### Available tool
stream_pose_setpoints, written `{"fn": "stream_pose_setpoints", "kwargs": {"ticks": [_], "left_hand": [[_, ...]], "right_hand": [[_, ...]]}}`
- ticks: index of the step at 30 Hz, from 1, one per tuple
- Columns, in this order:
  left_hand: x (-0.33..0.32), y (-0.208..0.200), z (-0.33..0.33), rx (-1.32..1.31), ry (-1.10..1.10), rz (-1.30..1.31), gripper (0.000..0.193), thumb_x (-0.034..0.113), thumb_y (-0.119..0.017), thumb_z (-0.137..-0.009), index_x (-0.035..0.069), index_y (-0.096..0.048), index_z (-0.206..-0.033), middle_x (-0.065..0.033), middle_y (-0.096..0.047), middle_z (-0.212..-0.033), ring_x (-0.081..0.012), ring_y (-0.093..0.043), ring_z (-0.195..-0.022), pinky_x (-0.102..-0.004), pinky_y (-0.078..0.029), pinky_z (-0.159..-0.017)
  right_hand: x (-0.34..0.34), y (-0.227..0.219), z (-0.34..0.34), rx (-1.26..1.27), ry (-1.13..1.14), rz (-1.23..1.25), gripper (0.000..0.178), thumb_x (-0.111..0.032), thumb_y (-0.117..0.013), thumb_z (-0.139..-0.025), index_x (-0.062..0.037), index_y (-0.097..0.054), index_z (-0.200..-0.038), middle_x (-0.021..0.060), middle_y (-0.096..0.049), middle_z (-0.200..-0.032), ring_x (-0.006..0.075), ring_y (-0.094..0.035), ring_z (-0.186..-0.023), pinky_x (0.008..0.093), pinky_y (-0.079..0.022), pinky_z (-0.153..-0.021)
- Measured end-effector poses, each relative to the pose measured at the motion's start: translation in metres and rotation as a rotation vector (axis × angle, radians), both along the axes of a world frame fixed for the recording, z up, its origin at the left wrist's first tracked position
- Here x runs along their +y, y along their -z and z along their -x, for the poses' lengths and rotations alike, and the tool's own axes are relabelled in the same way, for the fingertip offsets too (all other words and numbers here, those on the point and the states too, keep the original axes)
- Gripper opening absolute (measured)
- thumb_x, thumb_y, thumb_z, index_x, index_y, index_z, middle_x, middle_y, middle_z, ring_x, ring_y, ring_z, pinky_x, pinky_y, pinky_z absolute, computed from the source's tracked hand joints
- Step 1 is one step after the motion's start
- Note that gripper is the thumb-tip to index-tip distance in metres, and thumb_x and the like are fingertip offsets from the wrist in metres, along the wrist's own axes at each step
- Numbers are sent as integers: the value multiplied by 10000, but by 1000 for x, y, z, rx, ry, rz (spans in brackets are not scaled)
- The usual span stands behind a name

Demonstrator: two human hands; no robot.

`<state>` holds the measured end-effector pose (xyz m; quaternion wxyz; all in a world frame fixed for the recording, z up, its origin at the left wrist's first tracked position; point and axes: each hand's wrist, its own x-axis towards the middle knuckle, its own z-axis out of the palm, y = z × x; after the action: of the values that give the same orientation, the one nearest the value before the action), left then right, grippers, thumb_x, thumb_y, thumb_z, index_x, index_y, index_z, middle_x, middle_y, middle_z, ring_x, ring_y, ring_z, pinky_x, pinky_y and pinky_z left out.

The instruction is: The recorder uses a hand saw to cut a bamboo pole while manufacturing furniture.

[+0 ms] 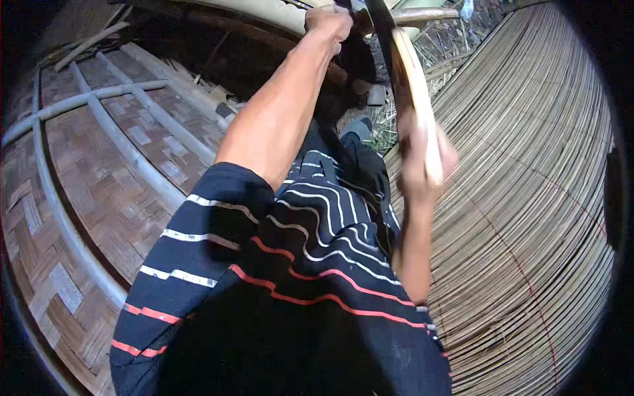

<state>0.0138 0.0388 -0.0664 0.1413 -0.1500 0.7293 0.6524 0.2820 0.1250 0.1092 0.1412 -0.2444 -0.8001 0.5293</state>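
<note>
My right hand, smeared by motion, is closed around the near end of a long curved strip. The strip looks like split bamboo, pale along one side and dark along the other, and runs away from me past the top edge of the view. Farther off and to the left, my left hand is closed in a fist near the far end of the strip. What it grips is hidden in the dark there.
On my right lies a wide bundled mat of thin reed-like sticks. To the left is a woven bamboo panel with bamboo poles across it. A pale pole lies at the far end, and a dark shoe shows below.
</note>
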Motion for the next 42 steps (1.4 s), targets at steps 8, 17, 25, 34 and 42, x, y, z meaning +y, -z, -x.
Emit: {"fn": "stream_pose_setpoints", "kwargs": {"ticks": [8, 17, 25, 34, 42], "left_hand": [[-15, 40, 15, 137, 27, -43, 135, 59, -656, -801, 128, -678, -688, 9, -539, -598, -142, -502, -556, -362, -370, -497], [0, -9, 8, -134, 0, 27, 31, 24, -713, -768, 51, -699, -773, -28, -592, -622, -229, -644, -657, -387, -508, -579], [-30, 40, 19, -201, 382, -296, 144, 50, -602, -843, 124, -645, -727, -4, -533, -605, -162, -468, -490, -355, -323, -443], [53, 47, -22, 138, 215, -178, 166, 58, -668, -784, 159, -603, -669, -15, -528, -637, -172, -488, -544, -388, -396, -473], [-1, -20, -2, -99, 137, 230, 165, 142, -766, -697, 32, -704, -803, -84, -662, -763, -245, -593, -673, -426, -470, -588]], "right_hand": [[-21, -20, -67, 179, 22, -35, 226, -88, -595, -935, 97, -723, -956, 138, -686, -703, 181, -630, -537, 319, -473, -524], [-8, -8, -59, 160, 56, -90, 222, -106, -640, -956, 87, -739, -1001, 112, -692, -704, 127, -633, -582, 287, -477, -535], [3, -14, 40, 26, 74, 76, 238, -170, -665, -991, 7, -678, -832, 76, -590, -610, 129, -570, -524, 324, -431, -502], [36, 4, -27, 140, 111, 10, 186, -167, -698, -971, 6, -715, -905, 79, -613, -610, 102, -577, -540, 296, -450, -507], [-16, -13, -86, 184, 56, 2, 175, -65, -642, -938, 85, -731, -952, 125, -641, -656, 150, -635, -546, 290, -453, -506]]}}
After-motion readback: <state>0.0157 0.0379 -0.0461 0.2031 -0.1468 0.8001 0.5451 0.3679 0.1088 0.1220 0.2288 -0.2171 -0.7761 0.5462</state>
